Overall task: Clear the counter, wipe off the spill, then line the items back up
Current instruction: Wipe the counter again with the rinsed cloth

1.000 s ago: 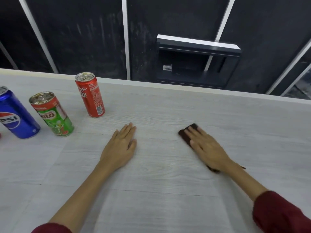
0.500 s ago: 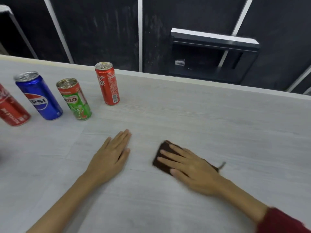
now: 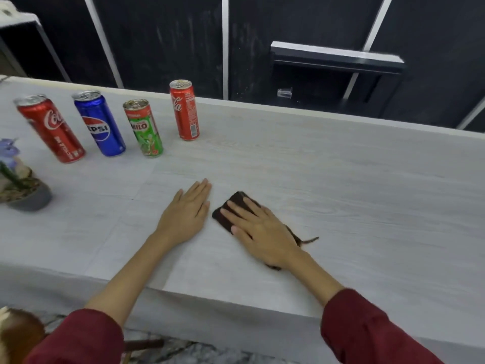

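My right hand [image 3: 259, 229] lies flat with straight fingers on a dark brown cloth [image 3: 231, 210], pressing it onto the pale wood-grain counter [image 3: 341, 193]. Just left of the cloth, my left hand [image 3: 187, 214] rests palm down on the bare counter. Several cans stand at the far left: a red Coca-Cola can [image 3: 51, 128], a blue Pepsi can [image 3: 99, 123], a green Milo can [image 3: 143, 127], and a second, slimmer red Coca-Cola can [image 3: 185, 110] further back. No spill shows on the surface.
A small grey pot with a purple-flowered plant [image 3: 19, 185] sits at the left edge. The counter's near edge [image 3: 236, 303] runs below my forearms. Behind the counter is a dark panelled wall with a black shelf unit [image 3: 336, 74].
My right hand has slid the cloth leftward and nearer, close beside my left hand. The view has swung left, bringing the plant and the leftmost can into sight.
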Available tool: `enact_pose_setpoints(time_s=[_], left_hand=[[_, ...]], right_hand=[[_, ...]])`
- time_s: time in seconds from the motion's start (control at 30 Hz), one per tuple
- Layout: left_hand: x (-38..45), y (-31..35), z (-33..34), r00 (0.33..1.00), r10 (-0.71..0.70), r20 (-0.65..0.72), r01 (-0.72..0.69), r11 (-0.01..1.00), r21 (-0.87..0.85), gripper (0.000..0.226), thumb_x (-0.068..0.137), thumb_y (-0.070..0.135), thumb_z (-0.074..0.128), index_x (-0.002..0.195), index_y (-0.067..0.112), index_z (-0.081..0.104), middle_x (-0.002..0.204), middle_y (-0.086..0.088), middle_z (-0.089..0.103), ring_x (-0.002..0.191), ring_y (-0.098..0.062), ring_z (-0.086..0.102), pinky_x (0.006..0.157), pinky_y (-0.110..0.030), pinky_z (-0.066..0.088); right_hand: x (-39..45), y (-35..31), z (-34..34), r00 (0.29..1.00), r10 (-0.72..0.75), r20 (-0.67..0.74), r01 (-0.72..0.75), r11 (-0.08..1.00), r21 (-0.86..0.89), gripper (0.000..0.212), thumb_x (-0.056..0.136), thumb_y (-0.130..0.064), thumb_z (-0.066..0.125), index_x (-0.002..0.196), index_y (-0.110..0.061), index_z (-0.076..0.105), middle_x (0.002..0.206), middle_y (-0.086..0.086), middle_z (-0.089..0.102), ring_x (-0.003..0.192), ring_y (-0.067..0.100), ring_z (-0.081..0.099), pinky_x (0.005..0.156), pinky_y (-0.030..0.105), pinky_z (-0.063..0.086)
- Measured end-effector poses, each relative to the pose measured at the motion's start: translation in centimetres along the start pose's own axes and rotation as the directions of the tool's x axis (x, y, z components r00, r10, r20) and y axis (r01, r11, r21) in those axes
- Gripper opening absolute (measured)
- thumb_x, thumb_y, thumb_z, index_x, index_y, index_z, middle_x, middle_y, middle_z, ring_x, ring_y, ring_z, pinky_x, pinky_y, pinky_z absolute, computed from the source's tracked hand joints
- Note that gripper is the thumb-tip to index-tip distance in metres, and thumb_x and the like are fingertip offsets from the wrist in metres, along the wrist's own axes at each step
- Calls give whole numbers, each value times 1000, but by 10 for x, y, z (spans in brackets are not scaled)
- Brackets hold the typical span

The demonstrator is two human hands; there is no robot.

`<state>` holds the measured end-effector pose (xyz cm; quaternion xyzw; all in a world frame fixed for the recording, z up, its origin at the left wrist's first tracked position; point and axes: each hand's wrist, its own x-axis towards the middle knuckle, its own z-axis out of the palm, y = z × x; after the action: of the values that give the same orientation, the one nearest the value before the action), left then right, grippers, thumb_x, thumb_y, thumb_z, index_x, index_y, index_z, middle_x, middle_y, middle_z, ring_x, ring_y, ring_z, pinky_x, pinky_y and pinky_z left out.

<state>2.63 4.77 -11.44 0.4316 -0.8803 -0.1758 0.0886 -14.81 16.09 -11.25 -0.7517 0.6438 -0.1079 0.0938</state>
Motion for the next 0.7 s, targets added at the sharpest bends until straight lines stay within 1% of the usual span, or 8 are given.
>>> enact_pose_setpoints(time_s=[0.07,0.13,0.2,0.27,0.33,0.37,0.57,0.7], left_hand=[[-11,0,0,1000,9,12,-9,1000,11,50,100,31,20,148,24,6,157,10,2,143,-3,0,116,-27,-3],[-27,1,0,1000,6,12,-6,1000,5,50,100,32,19,148,25,5,156,11,0,142,0,-2,115,-26,-4],[-45,1,4,1000,2,-4,-2,1000,11,50,100,32,19,147,26,4,155,13,-1,137,6,-4,114,-24,-5],[-60,2,7,1000,-3,-7,3,1000,12,50,100,32,19,147,26,4,154,15,-1,133,9,-5,113,-22,-6],[-63,1,7,1000,-5,-17,5,1000,5,49,100,32,21,147,27,7,154,16,2,137,7,-2,114,-23,-4],[-62,1,7,1000,-6,-24,5,1000,-7,49,100,31,22,147,27,10,155,15,4,139,5,0,115,-25,-2],[-56,-2,2,999,-17,-43,11,991,-136,47,99,26,33,145,25,23,154,13,15,142,-1,9,116,-28,3],[-60,-15,-7,995,91,41,-87,992,-87,49,99,33,29,146,29,17,154,15,8,142,-1,6,113,-24,0]], right_hand=[[-36,5,-5,999,-33,25,33,999,25,59,85,-55,0,142,-45,10,151,-24,3,141,0,-9,113,23,-2],[-63,27,-15,1000,6,20,-6,1000,22,56,87,-58,4,141,-46,13,150,-25,4,142,1,-6,116,24,3],[-71,53,-22,993,114,-44,-113,994,4,55,89,-61,9,141,-44,13,149,-23,7,145,6,1,116,27,9],[-64,66,-24,964,248,-93,-251,968,-17,49,95,-52,16,143,-39,15,151,-20,7,146,12,5,116,30,10],[-47,53,-19,936,341,-89,-343,939,-4,46,99,-40,21,145,-35,16,155,-14,10,146,16,3,116,34,8],[-38,41,-16,934,348,-83,-349,937,-2,46,100,-38,21,146,-33,15,156,-12,10,146,17,2,116,34,6],[-23,-48,10,986,159,-43,-157,986,50,47,99,-39,21,146,-35,16,157,-12,11,146,16,2,117,37,6],[-59,-50,9,1000,18,-7,-17,997,74,46,97,-45,22,143,-43,17,151,-23,6,141,1,-4,113,25,1]])
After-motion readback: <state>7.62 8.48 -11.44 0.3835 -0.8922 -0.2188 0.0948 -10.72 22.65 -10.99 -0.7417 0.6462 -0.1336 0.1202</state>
